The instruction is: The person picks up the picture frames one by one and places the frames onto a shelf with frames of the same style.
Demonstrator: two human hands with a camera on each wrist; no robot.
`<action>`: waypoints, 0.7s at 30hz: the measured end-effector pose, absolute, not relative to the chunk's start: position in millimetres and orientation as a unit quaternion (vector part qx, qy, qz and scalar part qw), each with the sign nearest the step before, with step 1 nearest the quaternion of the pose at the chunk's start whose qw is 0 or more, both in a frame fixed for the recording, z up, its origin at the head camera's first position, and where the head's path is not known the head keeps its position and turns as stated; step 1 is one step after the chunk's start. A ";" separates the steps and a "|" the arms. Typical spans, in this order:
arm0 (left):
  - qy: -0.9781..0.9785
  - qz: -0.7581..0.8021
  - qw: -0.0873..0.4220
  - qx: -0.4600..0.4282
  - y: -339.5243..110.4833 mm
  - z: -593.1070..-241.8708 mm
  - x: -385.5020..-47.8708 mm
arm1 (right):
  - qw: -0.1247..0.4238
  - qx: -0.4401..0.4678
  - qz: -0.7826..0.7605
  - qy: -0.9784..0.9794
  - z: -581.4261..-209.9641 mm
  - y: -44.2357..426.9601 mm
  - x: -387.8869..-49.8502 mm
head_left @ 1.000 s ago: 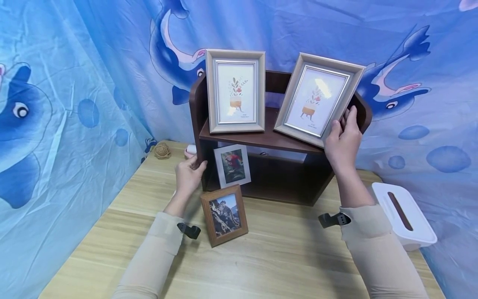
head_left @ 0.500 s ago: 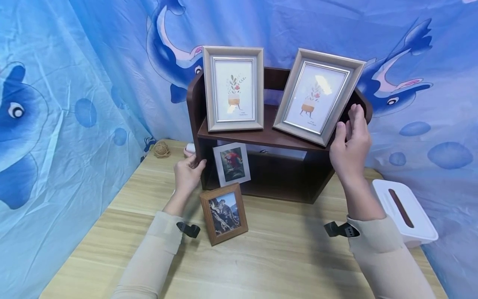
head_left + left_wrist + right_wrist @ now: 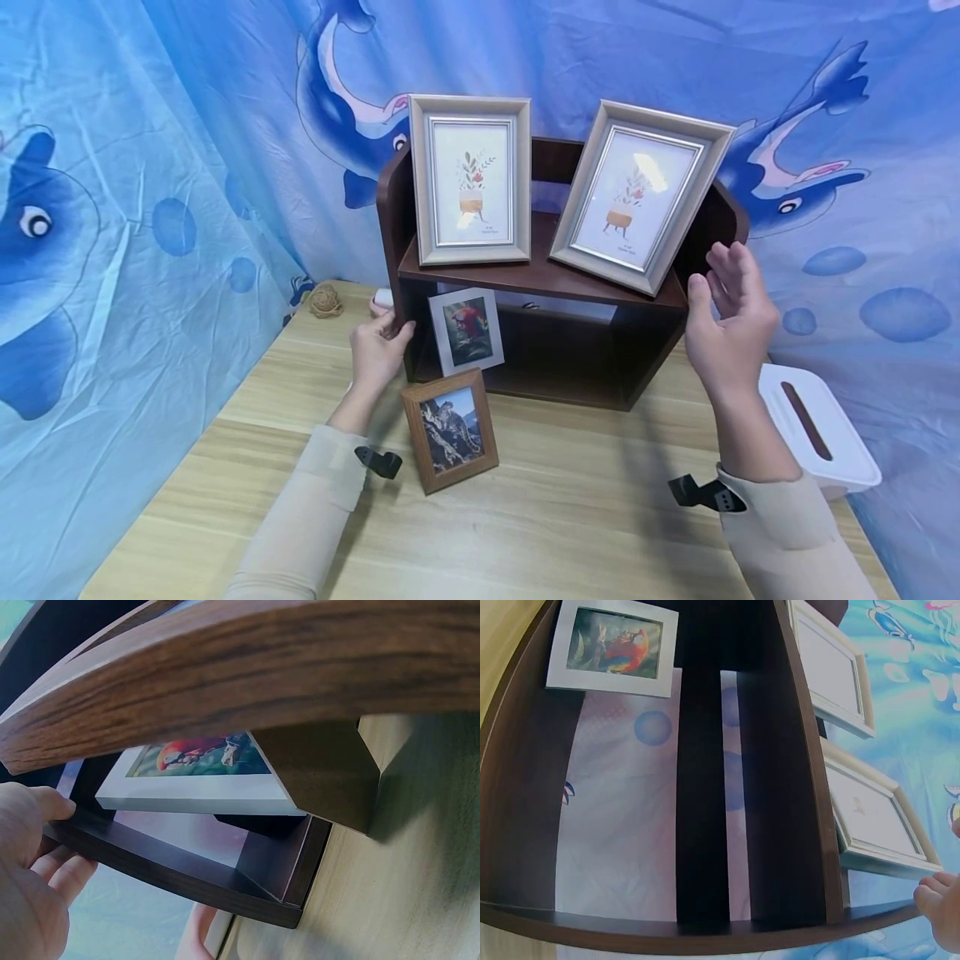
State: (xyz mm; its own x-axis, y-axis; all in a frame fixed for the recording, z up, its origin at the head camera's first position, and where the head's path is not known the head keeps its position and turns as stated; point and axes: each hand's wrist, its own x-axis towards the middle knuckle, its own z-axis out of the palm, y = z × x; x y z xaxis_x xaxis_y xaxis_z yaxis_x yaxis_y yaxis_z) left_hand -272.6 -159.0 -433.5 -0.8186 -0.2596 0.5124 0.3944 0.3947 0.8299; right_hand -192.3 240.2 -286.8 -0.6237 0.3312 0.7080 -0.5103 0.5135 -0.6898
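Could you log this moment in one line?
left hand: grips shelf | right hand: holds nothing, near angled frame | parrot frame: inside shelf | brown frame: on table

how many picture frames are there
4: the left beige rectangular frame and right beige rectangular frame on the upper level of the dark brown shelf, a white parrot-picture frame in its lower compartment, a brown wooden frame on the pale wood table. Others could be hidden.
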 end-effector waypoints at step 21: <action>-0.783 -0.547 0.294 -0.038 -159.3 -435.0 -272.4 | 0.474 0.023 0.478 -0.739 -337.6 268.0 -182.6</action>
State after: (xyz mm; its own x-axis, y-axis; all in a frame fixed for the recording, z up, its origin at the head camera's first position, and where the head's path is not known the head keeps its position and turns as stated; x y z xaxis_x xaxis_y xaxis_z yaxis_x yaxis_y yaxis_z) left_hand -272.4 -159.3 -435.0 -0.8248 -0.2616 0.5013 0.3806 0.3988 0.8343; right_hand -182.6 268.0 -337.6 -0.5498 0.4197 0.7222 -0.4866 0.5418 -0.6853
